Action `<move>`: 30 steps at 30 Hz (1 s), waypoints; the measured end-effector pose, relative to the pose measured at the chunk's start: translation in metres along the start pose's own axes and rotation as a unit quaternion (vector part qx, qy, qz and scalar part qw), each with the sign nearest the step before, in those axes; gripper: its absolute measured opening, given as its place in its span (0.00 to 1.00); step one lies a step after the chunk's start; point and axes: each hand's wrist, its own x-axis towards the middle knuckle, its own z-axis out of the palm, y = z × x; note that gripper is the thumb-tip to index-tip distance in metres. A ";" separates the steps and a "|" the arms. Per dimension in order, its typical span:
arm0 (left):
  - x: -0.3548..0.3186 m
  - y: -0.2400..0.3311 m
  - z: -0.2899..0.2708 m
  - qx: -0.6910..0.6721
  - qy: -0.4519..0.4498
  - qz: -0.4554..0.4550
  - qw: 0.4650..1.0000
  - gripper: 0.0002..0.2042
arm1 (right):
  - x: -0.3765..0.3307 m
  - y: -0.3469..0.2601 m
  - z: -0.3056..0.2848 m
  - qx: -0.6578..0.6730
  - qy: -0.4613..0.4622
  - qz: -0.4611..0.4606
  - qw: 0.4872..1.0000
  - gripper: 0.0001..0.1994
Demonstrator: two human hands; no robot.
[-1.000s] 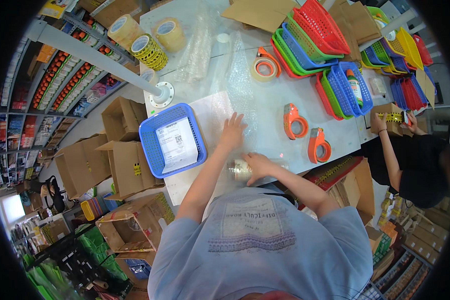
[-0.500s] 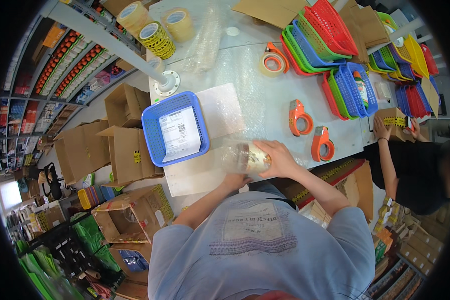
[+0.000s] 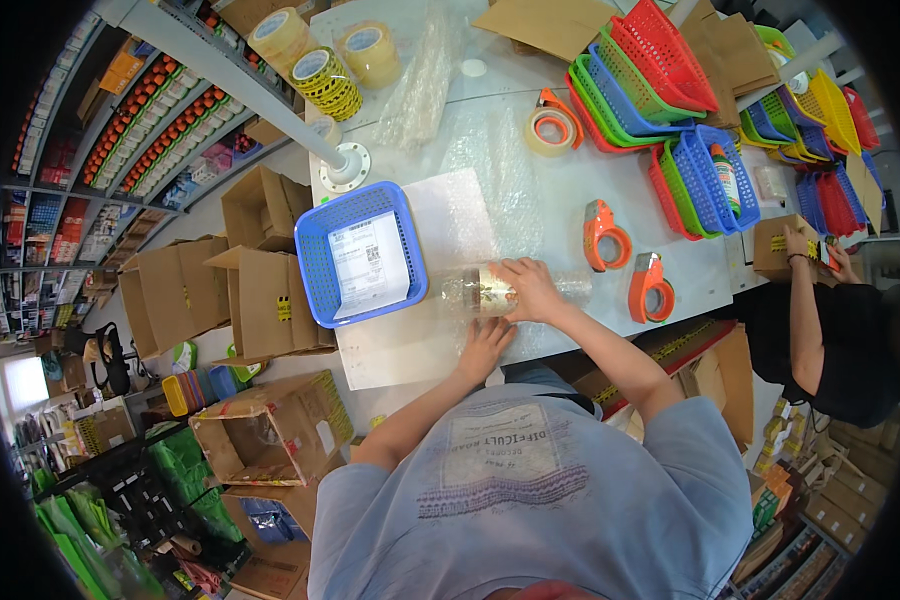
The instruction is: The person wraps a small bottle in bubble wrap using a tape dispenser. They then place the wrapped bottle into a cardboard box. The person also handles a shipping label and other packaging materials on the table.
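Note:
A jar-like cylinder with a gold patterned label (image 3: 497, 291) lies on its side near the table's front edge. Clear bubble wrap (image 3: 573, 287) surrounds it and sticks out past both ends. My right hand (image 3: 532, 289) curls over its top and right part, gripping it. Against its near side rests my left hand (image 3: 485, 347), fingers stretched out and slightly apart, touching the wrap. Just left of the jar stands a blue plastic basket (image 3: 306, 262). A printed white label sheet (image 3: 370, 262) lies inside it.
Two orange tape dispensers (image 3: 604, 236) lie right of my hands; another (image 3: 555, 125) sits farther back. Tape rolls (image 3: 328, 83) and a metal post (image 3: 345, 168) stand at the back left. Stacked coloured baskets (image 3: 660, 75) fill the back right. A co-worker's hands hold a carton (image 3: 776, 248) at far right.
The jar has turned from a tilt to lying level along the front edge. My left hand has come up from beneath to its near side. My right hand has shifted slightly left.

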 end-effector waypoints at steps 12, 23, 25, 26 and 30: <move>0.007 -0.007 -0.004 -0.042 0.078 -0.013 0.996 0.13 | -0.004 0.019 0.006 0.009 -0.016 -0.039 0.999 0.42; 0.134 -0.082 -0.105 -0.218 -0.007 -0.088 0.972 0.22 | -0.057 -0.001 0.008 0.036 0.128 0.030 0.991 0.36; 0.147 -0.093 -0.114 -0.217 -0.067 -0.111 0.968 0.33 | -0.042 -0.011 0.004 -0.021 0.106 0.021 0.994 0.41; 0.150 -0.096 -0.118 -0.216 -0.096 -0.123 0.964 0.39 | -0.031 -0.006 0.002 -0.032 0.091 0.027 0.995 0.44; 0.134 -0.064 -0.118 0.101 0.124 -0.020 0.987 0.37 | -0.001 0.031 -0.005 -0.064 0.050 0.023 0.996 0.52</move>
